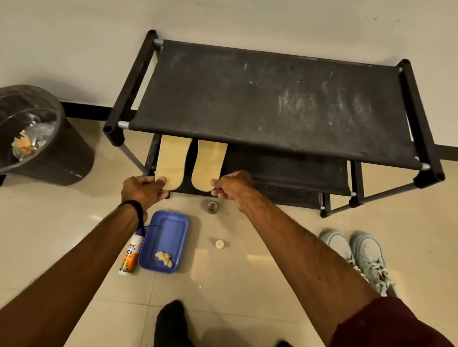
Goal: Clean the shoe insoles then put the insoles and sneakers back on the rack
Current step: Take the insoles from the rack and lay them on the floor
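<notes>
Here, two hands, left (142, 191) and right (231, 185), each pinching one of two insoles (172, 164), two sneakers (357, 259) nearby.

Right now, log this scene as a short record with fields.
left hand: pinches left insole on rack's lower shelf
right hand: pinches right insole, same shelf
shoe rack: top shelf bare, dusty
sneakers: on floor, right of rack
blue tray: on floor, beside spray bottle
bin: left of rack
</notes>
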